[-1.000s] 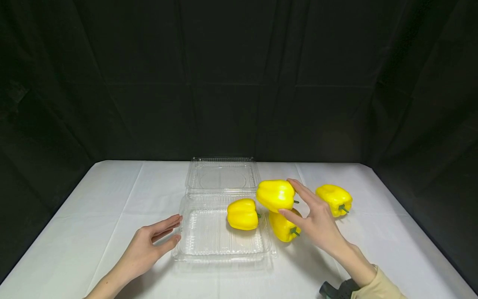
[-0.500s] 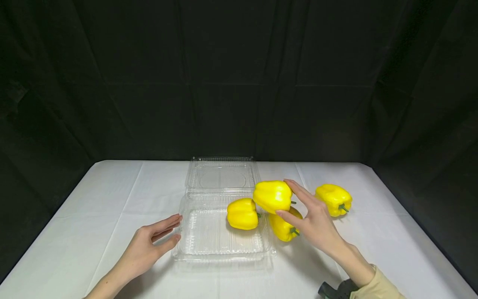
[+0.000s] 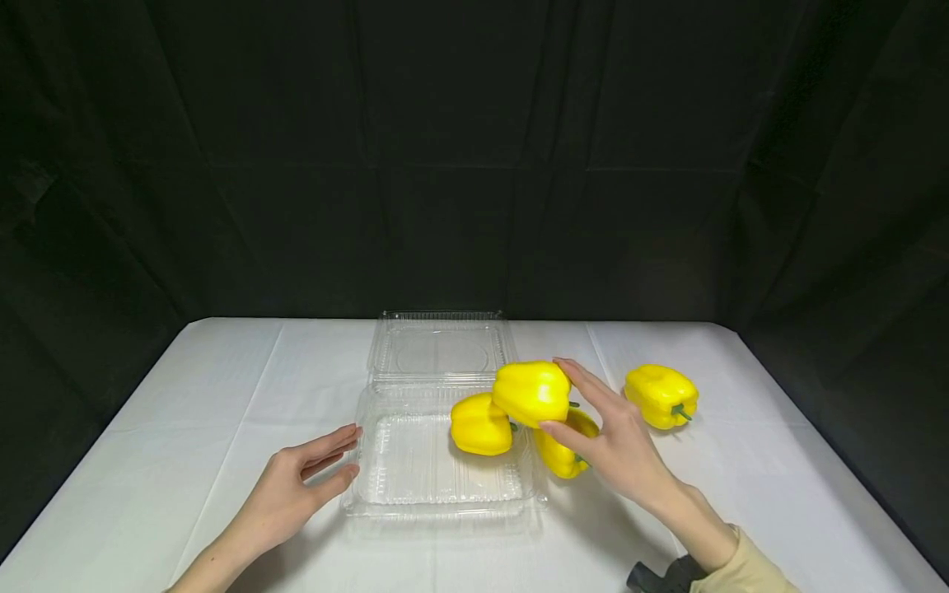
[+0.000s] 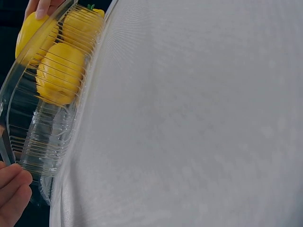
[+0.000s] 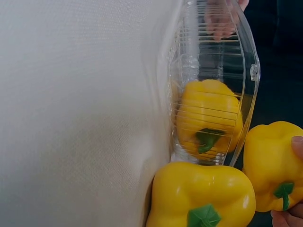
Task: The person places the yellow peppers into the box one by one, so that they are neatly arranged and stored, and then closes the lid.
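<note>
My right hand (image 3: 619, 445) holds a yellow bell pepper (image 3: 530, 394) between thumb and fingers, raised over the right side of an open clear plastic clamshell container (image 3: 400, 473). Inside the container's base lies a second yellow bell pepper (image 3: 480, 428), which the held one partly overlaps in the head view. Another bell pepper (image 3: 561, 453) rests on the table against the base's right side, partly hidden behind the right hand. At the base's left edge, the fingertips of my left hand (image 3: 285, 490) touch the rim, with thumb and fingers spread apart.
One more yellow bell pepper (image 3: 661, 397) lies farther right on the white-covered table (image 3: 185, 395). The container's lid (image 3: 443, 346) lies folded back behind its base. Black cloth (image 3: 474, 165) encloses the table's back and sides.
My right hand has carried its bell pepper a little leftward and slightly down, to where it overlaps the pepper in the container. The left hand has stayed still.
</note>
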The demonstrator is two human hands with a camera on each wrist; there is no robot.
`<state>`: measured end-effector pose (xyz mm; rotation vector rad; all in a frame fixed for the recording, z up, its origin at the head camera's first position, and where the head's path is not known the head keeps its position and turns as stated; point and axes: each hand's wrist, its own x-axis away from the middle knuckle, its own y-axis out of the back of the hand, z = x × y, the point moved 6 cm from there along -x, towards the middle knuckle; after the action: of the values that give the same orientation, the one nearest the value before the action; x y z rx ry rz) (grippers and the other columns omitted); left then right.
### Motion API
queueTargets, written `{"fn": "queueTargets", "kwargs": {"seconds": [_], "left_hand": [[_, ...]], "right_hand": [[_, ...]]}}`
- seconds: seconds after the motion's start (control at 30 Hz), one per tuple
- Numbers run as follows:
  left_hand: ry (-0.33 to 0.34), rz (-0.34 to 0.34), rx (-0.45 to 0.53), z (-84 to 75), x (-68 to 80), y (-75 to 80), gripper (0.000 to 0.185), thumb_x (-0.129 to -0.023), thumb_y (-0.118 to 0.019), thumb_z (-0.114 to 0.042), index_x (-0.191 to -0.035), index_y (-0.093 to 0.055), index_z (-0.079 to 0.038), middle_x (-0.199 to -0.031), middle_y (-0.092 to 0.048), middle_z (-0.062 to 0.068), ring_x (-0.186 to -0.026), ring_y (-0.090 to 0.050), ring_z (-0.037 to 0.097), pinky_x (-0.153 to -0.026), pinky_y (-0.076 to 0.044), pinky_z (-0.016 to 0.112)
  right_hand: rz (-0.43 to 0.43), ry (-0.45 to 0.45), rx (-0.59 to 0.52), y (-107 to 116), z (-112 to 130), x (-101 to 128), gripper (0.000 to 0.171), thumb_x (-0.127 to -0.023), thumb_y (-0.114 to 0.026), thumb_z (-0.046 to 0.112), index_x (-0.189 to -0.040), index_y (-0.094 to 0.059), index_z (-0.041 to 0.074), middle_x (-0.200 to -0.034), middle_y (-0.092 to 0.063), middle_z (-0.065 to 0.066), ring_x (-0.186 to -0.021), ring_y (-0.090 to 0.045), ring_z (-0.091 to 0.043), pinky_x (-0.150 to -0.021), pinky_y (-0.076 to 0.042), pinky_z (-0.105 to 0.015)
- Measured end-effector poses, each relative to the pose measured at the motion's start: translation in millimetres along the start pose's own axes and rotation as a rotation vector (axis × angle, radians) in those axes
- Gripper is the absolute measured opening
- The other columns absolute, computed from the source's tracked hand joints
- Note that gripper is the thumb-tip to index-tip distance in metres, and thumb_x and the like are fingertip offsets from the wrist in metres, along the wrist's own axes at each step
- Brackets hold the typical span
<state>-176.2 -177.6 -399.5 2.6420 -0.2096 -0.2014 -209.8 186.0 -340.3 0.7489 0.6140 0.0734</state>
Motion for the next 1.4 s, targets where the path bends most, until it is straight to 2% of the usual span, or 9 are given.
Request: {"fn": "queueTargets", "kwargs": {"seconds": [0.43,0.67,0.77,0.93,1.13,1.2,1.4], "left_hand": [[0.013,0.002,-0.011,1.7,-0.5,-0.4,0.051,-0.093,-0.072,-0.021,-0.141,-0.058,-0.01,-0.137,-0.063,0.003,-0.124,-0.062,0.026,-0.099,-0.055,0.032],[0.002,0.001,0.012,-2.2,0.2,1.1,0.05,-0.094,-0.072,-0.021,-0.14,-0.058,-0.01,-0.137,-0.063,0.005,-0.125,-0.061,0.028,-0.099,-0.055,0.034],[-0.01,0.0,0.011,-3.7,0.5,1.4,0.05,-0.094,-0.071,-0.02,-0.14,-0.058,-0.008,-0.137,-0.063,0.007,-0.124,-0.061,0.028,-0.099,-0.055,0.035],[0.008,-0.002,0.0,-1.9,-0.1,1.0,0.05,-0.093,-0.072,-0.019,-0.14,-0.058,-0.009,-0.137,-0.063,0.004,-0.125,-0.061,0.026,-0.099,-0.055,0.034],[0.013,0.001,-0.015,-0.1,-0.1,0.6,0.052,-0.093,-0.072,-0.022,-0.141,-0.057,-0.009,-0.137,-0.063,0.004,-0.124,-0.061,0.027,-0.099,-0.055,0.035],[0.018,0.0,-0.014,-0.1,0.1,1.0,0.052,-0.093,-0.072,-0.023,-0.141,-0.058,-0.01,-0.136,-0.063,0.003,-0.124,-0.061,0.027,-0.099,-0.055,0.034],[0.018,0.002,-0.011,0.5,0.5,0.9,0.052,-0.094,-0.072,-0.024,-0.141,-0.057,-0.01,-0.137,-0.063,0.003,-0.125,-0.061,0.027,-0.1,-0.054,0.035]], "right_hand": [[0.01,0.017,-0.007,-4.1,3.8,-0.1,0.077,-0.081,-0.085,0.019,-0.148,-0.049,0.011,-0.149,-0.052,-0.013,-0.138,-0.048,-0.033,-0.11,-0.041,-0.06],[0.003,0.046,0.002,-7.1,7.0,-1.3,0.076,-0.08,-0.086,0.018,-0.147,-0.05,0.01,-0.148,-0.054,-0.009,-0.137,-0.05,-0.03,-0.108,-0.043,-0.054],[0.003,0.054,0.002,-8.2,9.4,-1.8,0.076,-0.08,-0.086,0.018,-0.147,-0.051,0.011,-0.148,-0.054,-0.008,-0.137,-0.05,-0.029,-0.11,-0.043,-0.049],[0.014,0.056,-0.009,-10.7,11.9,-2.6,0.076,-0.081,-0.085,0.02,-0.147,-0.05,0.011,-0.149,-0.053,-0.008,-0.138,-0.049,-0.029,-0.113,-0.04,-0.036],[0.007,0.083,-0.043,-13.2,14.4,-3.5,0.075,-0.08,-0.086,0.019,-0.146,-0.051,0.01,-0.147,-0.054,-0.009,-0.137,-0.05,-0.031,-0.114,-0.035,-0.017],[0.012,0.09,-0.05,-14.4,15.9,-4.0,0.075,-0.08,-0.086,0.019,-0.146,-0.051,0.01,-0.147,-0.054,-0.01,-0.137,-0.05,-0.031,-0.114,-0.035,-0.018],[0.031,0.085,-0.035,-16.8,19.2,-5.1,0.076,-0.08,-0.086,0.019,-0.147,-0.05,0.01,-0.148,-0.053,-0.01,-0.137,-0.05,-0.03,-0.11,-0.042,-0.041]]}}
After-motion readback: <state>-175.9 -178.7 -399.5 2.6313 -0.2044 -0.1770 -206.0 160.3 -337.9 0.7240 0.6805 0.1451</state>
